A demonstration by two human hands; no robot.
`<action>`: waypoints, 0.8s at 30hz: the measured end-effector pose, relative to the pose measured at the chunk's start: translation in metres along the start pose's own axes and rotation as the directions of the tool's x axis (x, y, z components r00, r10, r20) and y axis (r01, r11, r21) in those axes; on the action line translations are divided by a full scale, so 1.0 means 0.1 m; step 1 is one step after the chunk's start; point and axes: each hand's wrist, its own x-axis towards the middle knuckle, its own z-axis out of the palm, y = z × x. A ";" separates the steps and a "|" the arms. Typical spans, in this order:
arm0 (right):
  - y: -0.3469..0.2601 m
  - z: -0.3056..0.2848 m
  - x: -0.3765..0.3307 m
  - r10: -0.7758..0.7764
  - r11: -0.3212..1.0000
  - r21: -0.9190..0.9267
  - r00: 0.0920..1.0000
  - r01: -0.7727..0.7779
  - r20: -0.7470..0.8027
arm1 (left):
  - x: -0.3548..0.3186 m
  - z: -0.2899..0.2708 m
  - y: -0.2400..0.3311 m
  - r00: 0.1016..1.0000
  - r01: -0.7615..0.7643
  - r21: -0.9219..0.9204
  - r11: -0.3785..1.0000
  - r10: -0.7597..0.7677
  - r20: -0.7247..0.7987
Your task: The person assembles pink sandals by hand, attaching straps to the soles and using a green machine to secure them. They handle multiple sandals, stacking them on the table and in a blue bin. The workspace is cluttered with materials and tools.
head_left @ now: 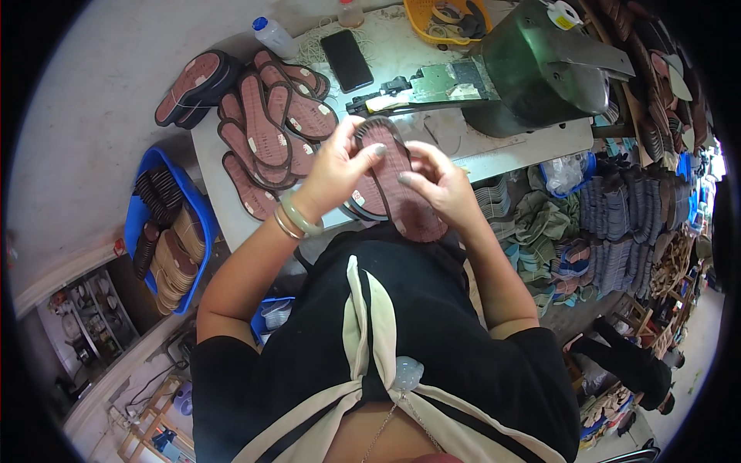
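The dark green sewing machine (532,69) stands on a white table (532,147), and the reddish-brown sole (413,204) with a dark rim is held up on its near side, toward its left, tilted between both hands. The left hand (332,166), nearer the machine's thin front end, has its fingers clamped on the sole's far end, thumb flat on the face; the right hand (444,185) grips the opposite edge, thumb on the face and fingers bent round the side. Left of the machine lie a heap of similar soles (266,127) and, closer to it, a black phone (347,60); a yellow basket (417,21) sits just beyond it. A blue bin (202,208) holding more pieces is well apart to the machine's left, lower down
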 end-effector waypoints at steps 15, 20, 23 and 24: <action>-0.54 0.02 -0.52 -0.332 0.747 -0.569 0.935 0.343 0.127 | -0.59 0.18 0.75 0.752 -0.554 0.832 0.035 0.450 0.482; -0.21 -0.17 -0.51 -0.262 0.732 -0.593 0.942 0.335 0.209 | -0.49 0.33 0.57 0.714 -0.642 0.733 -0.226 0.172 0.679; -0.03 -0.37 -0.55 -0.293 0.718 -0.619 0.945 0.318 0.147 | -0.23 0.56 0.43 0.648 -0.702 0.663 -0.261 0.151 0.746; -0.07 -0.49 -0.61 -0.251 0.747 -0.610 0.962 0.265 0.110 | -0.16 0.65 0.41 0.635 -0.717 0.648 -0.258 0.144 0.759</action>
